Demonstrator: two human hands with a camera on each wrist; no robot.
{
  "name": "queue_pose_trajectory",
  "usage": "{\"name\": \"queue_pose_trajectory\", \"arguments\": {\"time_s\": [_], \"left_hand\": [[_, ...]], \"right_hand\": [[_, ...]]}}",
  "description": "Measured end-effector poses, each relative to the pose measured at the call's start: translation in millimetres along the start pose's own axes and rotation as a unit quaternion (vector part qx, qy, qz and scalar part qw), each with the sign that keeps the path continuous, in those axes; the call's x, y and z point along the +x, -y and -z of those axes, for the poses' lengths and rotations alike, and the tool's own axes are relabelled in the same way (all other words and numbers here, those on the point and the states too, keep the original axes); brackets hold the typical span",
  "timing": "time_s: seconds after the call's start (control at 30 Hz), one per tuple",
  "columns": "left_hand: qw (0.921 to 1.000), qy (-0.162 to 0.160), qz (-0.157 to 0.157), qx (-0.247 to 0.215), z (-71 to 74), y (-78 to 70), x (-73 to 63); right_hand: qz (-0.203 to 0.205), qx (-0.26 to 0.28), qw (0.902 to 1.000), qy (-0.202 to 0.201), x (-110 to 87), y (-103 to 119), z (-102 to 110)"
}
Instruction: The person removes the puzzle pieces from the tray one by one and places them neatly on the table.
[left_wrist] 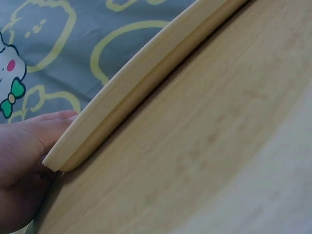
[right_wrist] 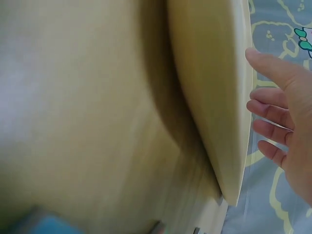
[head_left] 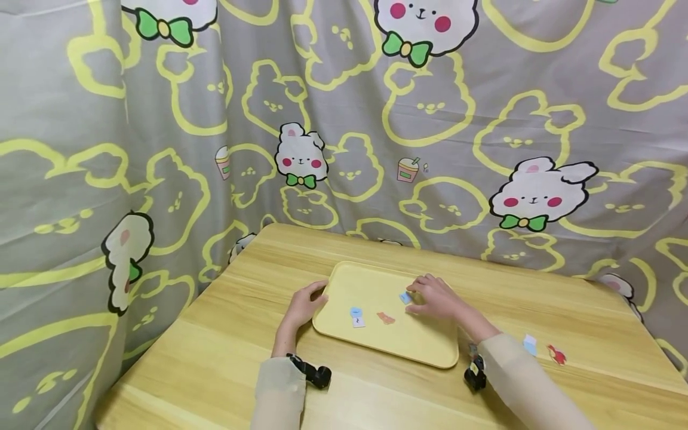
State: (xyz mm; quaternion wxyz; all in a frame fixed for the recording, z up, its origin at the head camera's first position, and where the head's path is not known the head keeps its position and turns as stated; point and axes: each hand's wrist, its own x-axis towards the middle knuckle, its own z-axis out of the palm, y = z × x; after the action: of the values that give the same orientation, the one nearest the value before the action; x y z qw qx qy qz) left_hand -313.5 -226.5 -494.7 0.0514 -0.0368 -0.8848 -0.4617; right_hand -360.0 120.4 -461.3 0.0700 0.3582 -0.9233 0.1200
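The left-wrist view alone shows the outer wall of the yellow tray [left_wrist: 129, 90] side-on; the head view alone shows its contents. On the worktop [head_left: 215, 346], the tray carries a blue-and-white piece [head_left: 357, 318], an orange piece [head_left: 386, 318] and a blue piece [head_left: 405, 297]. The left hand [head_left: 305, 303] grasps the tray's rim; the right hand [head_left: 436, 298], loosely bent, gripping nothing visible, lies over the tray beside the blue piece.

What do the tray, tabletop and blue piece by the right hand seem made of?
Tray: probably plastic, smooth, satiny; rounded corners, continuous rim. Tabletop: wood or wood-look laminate, faintly glossy, with streaky grain. Blue piece: perhaps paper or card, looking flat; finish unclear.
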Motion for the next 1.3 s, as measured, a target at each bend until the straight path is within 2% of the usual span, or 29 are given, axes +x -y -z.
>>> {"name": "queue_pose_trajectory", "arguments": {"time_s": [0.47, 0.9, 1.13, 1.3], "left_hand": [[1.0000, 0.000, -0.003, -0.001, -1.4, 1.8, 0.1], [1.0000, -0.002, 0.000, -0.007, -0.8, -0.3, -0.3], [1.0000, -0.002, -0.001, -0.006, -0.8, 0.0, -0.3], [1.0000, -0.002, 0.000, -0.008, -0.6, -0.4, -0.2]], "right_hand": [[0.044, -0.060, 0.9971, -0.015, 7.4, -1, -3], [0.035, -0.043, 0.9978, -0.037, 10.6, -4, -10], [0.046, -0.038, 0.9963, -0.061, 10.9, -4, -13], [0.047, -0.031, 0.9964, -0.063, 10.6, -4, -13]]}}
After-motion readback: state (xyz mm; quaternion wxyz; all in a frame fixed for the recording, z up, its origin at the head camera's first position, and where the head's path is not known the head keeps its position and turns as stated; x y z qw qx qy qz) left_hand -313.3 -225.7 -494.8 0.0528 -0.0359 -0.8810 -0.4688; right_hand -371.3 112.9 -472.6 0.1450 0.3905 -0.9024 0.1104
